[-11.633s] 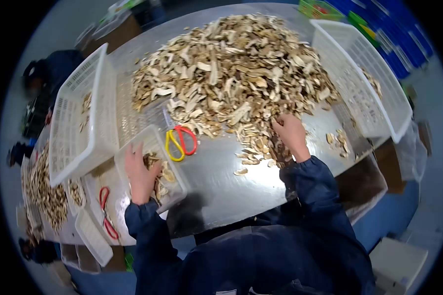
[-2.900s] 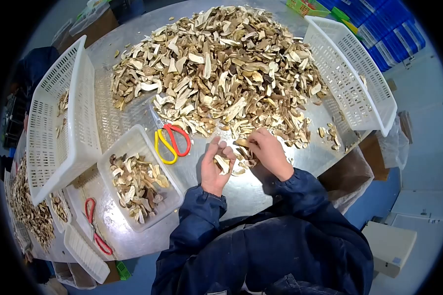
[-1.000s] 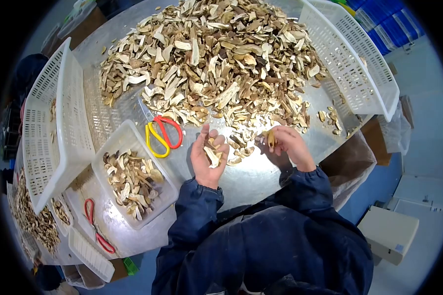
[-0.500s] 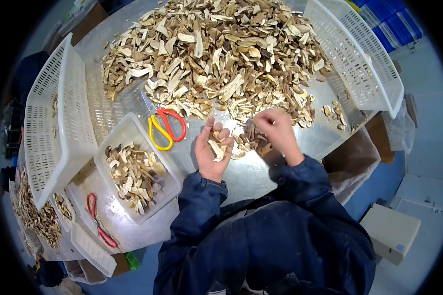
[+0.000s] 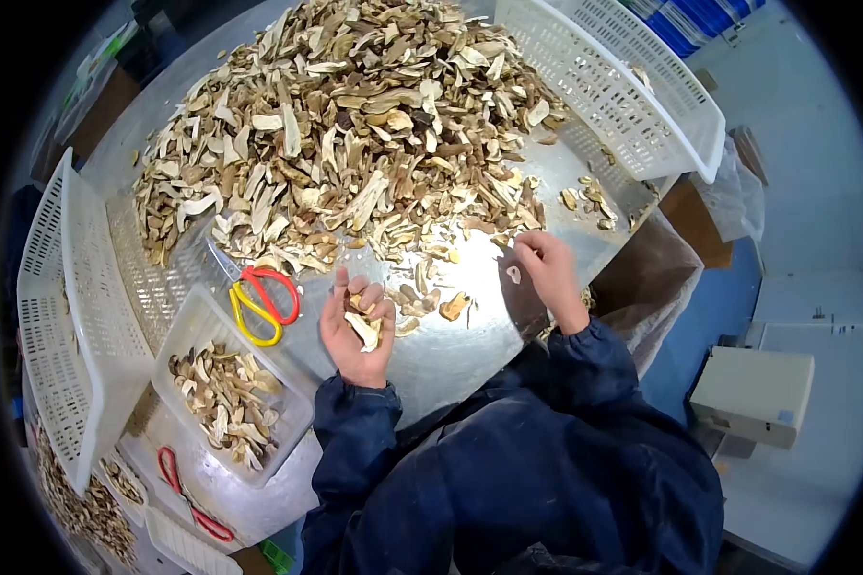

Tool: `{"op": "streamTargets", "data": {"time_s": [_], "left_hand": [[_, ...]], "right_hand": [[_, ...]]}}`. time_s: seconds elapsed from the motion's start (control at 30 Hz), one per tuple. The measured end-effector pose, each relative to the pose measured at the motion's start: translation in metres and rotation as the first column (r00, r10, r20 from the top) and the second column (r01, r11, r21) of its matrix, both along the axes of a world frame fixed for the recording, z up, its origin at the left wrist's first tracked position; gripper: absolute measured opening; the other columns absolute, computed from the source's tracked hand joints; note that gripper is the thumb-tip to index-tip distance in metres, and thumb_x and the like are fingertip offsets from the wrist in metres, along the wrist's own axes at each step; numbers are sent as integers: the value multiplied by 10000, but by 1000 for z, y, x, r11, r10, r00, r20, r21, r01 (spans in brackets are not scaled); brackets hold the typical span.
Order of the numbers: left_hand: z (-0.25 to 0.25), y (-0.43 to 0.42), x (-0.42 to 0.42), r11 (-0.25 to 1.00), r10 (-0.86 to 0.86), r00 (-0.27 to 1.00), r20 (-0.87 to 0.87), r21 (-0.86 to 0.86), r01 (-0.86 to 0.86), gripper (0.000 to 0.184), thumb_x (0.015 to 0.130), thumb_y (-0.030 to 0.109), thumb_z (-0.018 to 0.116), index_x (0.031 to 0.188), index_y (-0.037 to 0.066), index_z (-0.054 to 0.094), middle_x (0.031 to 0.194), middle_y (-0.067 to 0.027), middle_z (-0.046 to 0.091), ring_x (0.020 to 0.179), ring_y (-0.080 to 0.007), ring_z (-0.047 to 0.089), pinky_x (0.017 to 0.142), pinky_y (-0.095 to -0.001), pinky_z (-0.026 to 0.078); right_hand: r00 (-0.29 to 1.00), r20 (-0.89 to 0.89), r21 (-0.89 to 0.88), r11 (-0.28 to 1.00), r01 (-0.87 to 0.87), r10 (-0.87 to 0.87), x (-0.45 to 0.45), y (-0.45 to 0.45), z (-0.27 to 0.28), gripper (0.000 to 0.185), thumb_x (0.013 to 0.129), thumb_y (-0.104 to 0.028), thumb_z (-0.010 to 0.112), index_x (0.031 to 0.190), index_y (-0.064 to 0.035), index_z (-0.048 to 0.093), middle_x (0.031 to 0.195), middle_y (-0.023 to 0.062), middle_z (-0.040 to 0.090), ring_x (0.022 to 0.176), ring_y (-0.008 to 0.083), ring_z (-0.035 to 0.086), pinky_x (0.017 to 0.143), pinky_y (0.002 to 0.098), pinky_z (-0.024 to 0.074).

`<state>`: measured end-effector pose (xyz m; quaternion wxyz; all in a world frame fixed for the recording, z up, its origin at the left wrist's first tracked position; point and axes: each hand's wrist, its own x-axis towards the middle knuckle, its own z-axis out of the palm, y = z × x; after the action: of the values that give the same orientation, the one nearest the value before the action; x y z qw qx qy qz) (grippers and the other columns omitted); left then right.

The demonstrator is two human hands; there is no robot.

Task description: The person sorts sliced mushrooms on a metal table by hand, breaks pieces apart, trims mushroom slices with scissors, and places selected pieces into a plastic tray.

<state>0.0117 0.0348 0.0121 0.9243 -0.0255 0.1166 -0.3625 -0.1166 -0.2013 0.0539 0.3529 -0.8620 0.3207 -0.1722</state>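
Pale dried mushroom slices (image 5: 365, 332) lie in the palm of my left hand (image 5: 362, 364), its fingers curled around them. My right hand (image 5: 554, 281) hovers over the metal table at the right, thumb and fingers pinched together; whatever they hold, if anything, is hidden. Just left of it a small pale ring-like piece (image 5: 514, 275) shows against the hand's shadow. Between my hands lie a few loose slices, one of them an orange-brown piece (image 5: 454, 307). Beyond them rises a large pile of dried mushroom slices (image 5: 355, 134).
Scissors with red and yellow handles (image 5: 265, 304) lie left of my left hand. A clear plastic tub (image 5: 302, 414) holds more slices. White slotted baskets stand at the left (image 5: 115, 316) and right (image 5: 633, 120). Red-handled scissors (image 5: 190, 498) lie lower left. A lined box (image 5: 642, 278) stands below the right edge.
My view has shifted, so the table things appear further left. My right hand has moved right, away from the small slices between my hands. My left hand still holds its slices.
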Motion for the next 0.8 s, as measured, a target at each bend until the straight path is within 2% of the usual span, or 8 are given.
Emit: {"op": "streamTargets", "data": {"time_s": [0.07,0.23,0.37,0.47,0.5,0.63,0.73,0.8], "left_hand": [[-2,0,-1,996,15,996,86,-91,-7,332,916,243,506,1213,99,537,898,-7,478,732,-127,421,619,-262,376],[-2,1,-6,993,-56,975,217,-92,78,390,909,273,517,1248,79,509,921,-34,475,746,-131,419,628,-264,383],[0,0,-5,906,-391,880,270,284,315,480,910,268,509,1311,24,413,1026,-75,507,843,-162,471,691,-282,429],[1,-1,-5,864,-466,852,239,329,380,504,916,277,495,1333,14,388,1041,-85,505,866,-177,484,709,-303,442],[-4,-1,-2,877,-471,840,270,246,413,533,921,283,482,1363,14,355,1154,-116,513,1004,-217,519,818,-356,477],[6,-5,-6,836,-540,805,247,266,479,547,938,272,446,1408,26,311,1405,-165,396,1309,-309,382,1042,-459,377],[14,-8,-8,804,-585,772,248,303,512,543,944,276,434,1411,26,312,1399,-151,406,1297,-306,397,1040,-447,377],[15,-9,-9,788,-600,769,219,327,522,498,953,268,433,1383,26,365,1378,-128,438,1273,-280,421,1028,-438,386]], "right_hand": [[998,65,-171,985,15,-3,7,-8,-2,214,812,-162,593,955,-16,659,832,142,653,746,285,628,665,344,485],[985,-168,-315,945,-93,41,34,0,-8,213,817,-197,606,940,-27,644,837,140,640,761,309,614,652,373,476],[980,171,75,990,-118,104,37,11,-18,191,866,-187,609,876,3,624,592,70,550,532,166,527,506,298,399],[988,151,753,650,-104,-16,29,17,-4,207,912,-188,568,834,-7,629,614,0,550,491,58,426,450,219,302],[987,159,810,572,-127,-5,27,18,-8,223,941,-197,535,837,-25,631,624,-29,537,472,15,358,437,182,229],[987,159,857,497,-137,-1,28,43,20,245,934,-209,528,803,-29,630,666,-22,575,495,29,404,448,189,288],[988,115,677,720,-155,105,32,41,24,218,907,-182,557,957,0,666,735,8,634,560,49,499,507,188,381],[979,193,296,947,-124,68,41,22,2,217,868,-158,590,990,3,666,734,54,651,583,108,562,552,235,446]]}}
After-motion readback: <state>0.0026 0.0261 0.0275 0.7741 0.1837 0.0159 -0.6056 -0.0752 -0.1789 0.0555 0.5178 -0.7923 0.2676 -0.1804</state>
